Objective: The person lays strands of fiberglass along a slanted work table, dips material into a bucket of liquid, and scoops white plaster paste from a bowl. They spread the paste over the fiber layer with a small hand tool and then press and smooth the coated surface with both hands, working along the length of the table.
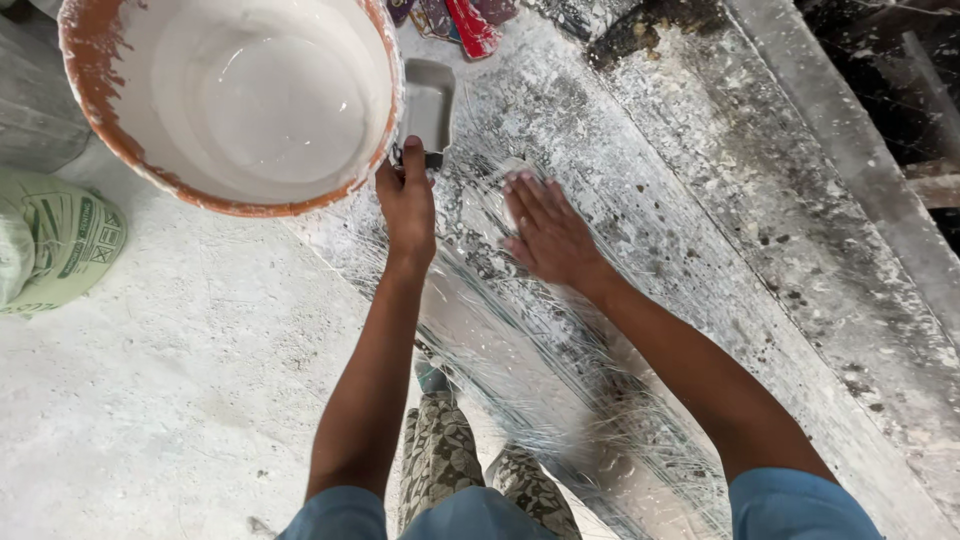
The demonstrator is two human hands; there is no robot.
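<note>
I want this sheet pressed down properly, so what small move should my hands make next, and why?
Probably slide the right hand flat along the clear sheet toward you: its palm already lies on it, and streaks and ripples show further down. The left hand grips a small grey tool beside the bucket.

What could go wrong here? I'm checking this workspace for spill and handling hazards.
1. The bucket of white liquid stands close beside the left hand, which grips the handle of a grey scoop; a knock might slop liquid out.
2. The right hand presses bare on the streaked wet surface; it may slip.
3. The person's foot stands at that slick surface's edge.
</note>
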